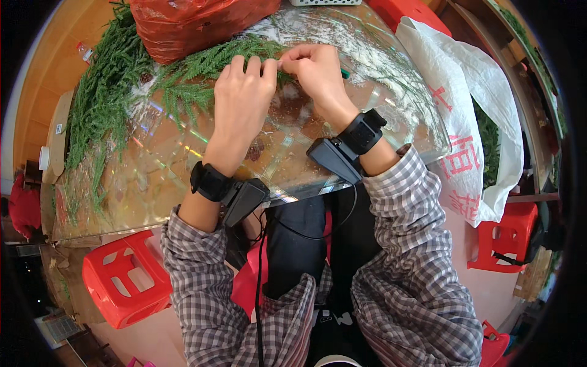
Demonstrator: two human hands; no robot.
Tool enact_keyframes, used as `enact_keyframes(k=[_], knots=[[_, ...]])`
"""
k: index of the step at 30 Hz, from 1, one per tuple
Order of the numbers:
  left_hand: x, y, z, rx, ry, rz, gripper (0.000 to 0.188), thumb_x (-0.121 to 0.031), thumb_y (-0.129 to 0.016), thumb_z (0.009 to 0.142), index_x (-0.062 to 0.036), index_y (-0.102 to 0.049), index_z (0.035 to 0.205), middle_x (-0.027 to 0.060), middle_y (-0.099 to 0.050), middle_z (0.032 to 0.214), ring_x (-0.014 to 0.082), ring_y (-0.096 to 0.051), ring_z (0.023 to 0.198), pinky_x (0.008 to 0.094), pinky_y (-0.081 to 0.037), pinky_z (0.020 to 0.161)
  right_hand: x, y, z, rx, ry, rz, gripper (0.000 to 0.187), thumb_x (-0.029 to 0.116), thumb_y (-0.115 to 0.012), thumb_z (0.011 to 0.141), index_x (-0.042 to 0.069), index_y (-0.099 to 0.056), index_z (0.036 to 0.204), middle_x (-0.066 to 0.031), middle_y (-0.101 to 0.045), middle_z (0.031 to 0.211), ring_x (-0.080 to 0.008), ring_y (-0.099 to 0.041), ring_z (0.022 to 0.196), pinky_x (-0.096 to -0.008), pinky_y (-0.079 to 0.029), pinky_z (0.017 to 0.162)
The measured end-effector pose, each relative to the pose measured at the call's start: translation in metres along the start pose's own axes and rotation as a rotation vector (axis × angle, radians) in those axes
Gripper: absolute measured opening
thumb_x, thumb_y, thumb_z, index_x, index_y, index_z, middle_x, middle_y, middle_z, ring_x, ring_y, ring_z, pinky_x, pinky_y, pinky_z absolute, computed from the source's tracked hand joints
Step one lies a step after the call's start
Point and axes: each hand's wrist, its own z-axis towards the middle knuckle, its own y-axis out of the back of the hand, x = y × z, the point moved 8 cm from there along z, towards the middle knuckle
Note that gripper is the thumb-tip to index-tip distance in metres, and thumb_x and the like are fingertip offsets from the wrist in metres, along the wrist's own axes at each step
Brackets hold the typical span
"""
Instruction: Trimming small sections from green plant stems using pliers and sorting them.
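Observation:
Over the far middle of the table, my left hand [244, 88] is curled, its fingers closed at a feathery green pine branch [229, 55], probably artificial. Close beside it, my right hand [318, 73] is closed in a pinch, thumb and forefinger touching the left fingertips. What lies between the right fingertips is too small to make out. A short dark green end [345, 73] pokes out past the right hand; I cannot tell what it belongs to. More green sprigs [186, 98] spread to the left of my left hand.
A red plastic bag [202, 24] stands beyond my hands. A pile of pine branches [101, 104] covers the table's left side. White powder [373, 52] dusts the glossy table [165, 177]. At right hangs a white woven sack [452, 79]; red stools [125, 278] flank me.

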Motion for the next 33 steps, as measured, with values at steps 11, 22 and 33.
enact_keyframes(k=[11, 22, 33], knots=[[0.032, -0.001, -0.007, 0.051, 0.185, -0.411, 0.027, -0.007, -0.070, 0.067, -0.0045, -0.059, 0.092, 0.0109, -0.064, 0.090, 0.0287, -0.059, 0.090, 0.0390, -0.049, 0.074, 0.016, -0.001, 0.008, 0.241, 0.229, -0.105, 0.013, 0.006, -0.066, 0.076, -0.001, -0.063, 0.087, -0.0016, -0.060, 0.074, -0.0088, -0.053, 0.065, -0.0245, -0.043, 0.060], [0.042, 0.000, -0.008, 0.056, 0.094, -0.433, 0.032, -0.006, -0.071, 0.065, -0.0029, -0.059, 0.095, 0.0121, -0.064, 0.090, 0.0291, -0.058, 0.091, 0.0390, -0.048, 0.076, 0.063, 0.002, -0.018, 0.166, 0.848, -0.338, 0.029, 0.004, -0.068, 0.069, 0.007, -0.060, 0.097, -0.0058, -0.057, 0.098, -0.0216, -0.057, 0.086, -0.0312, -0.047, 0.073], [0.034, -0.001, -0.009, 0.094, 0.059, -0.432, 0.030, -0.007, -0.069, 0.068, -0.0029, -0.060, 0.096, 0.0126, -0.063, 0.092, 0.0298, -0.057, 0.091, 0.0400, -0.047, 0.080, 0.060, -0.008, -0.024, 0.209, 0.947, -0.506, 0.020, 0.005, -0.067, 0.072, 0.007, -0.061, 0.091, -0.0066, -0.059, 0.091, -0.0278, -0.057, 0.088, -0.0361, -0.047, 0.076]])
